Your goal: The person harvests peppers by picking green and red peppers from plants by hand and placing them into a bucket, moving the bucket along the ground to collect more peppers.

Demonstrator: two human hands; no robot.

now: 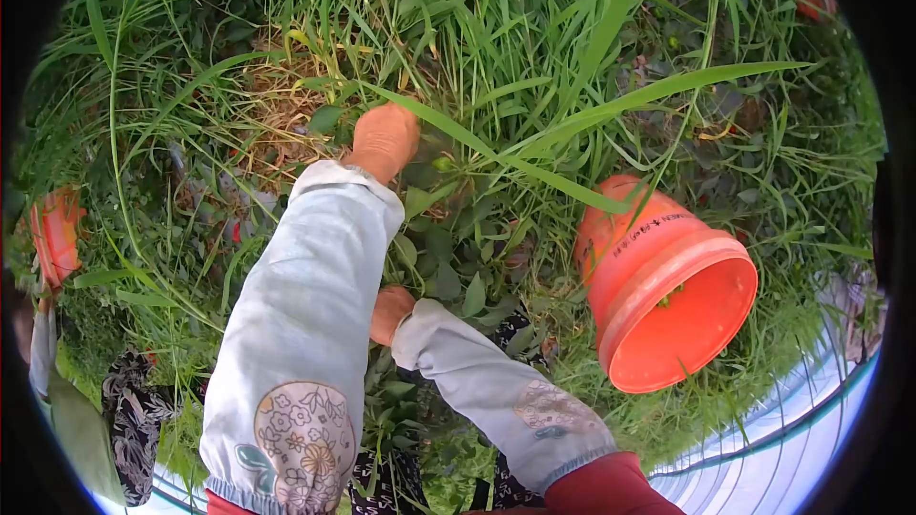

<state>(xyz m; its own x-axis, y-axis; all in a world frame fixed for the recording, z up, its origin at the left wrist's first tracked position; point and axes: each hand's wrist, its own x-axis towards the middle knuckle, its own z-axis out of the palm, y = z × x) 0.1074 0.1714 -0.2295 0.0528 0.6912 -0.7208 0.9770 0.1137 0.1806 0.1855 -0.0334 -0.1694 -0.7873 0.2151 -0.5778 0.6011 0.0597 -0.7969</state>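
My left hand (386, 140) reaches into the grass (496, 29) at upper middle. Its back faces me and the fingers curl down out of sight, so whatever they grip is hidden. Closer to my body, my right hand (389, 314) is among the leaves of a low green plant (444, 277); its fingers are covered by leaves and by the left sleeve. Both forearms wear pale sleeve covers (320, 248) with a flower pattern. To the right, an orange-red bucket (625, 262) lies tipped, its mouth towards me, with something small and green inside.
Dry straw (281, 100) lies left of my left hand. Another person's sleeve (76, 429) shows at lower left, near a second orange-red bucket (57, 234). White sheeting (763, 448) curves along the lower right. A long grass blade (668, 91) crosses above the near bucket.
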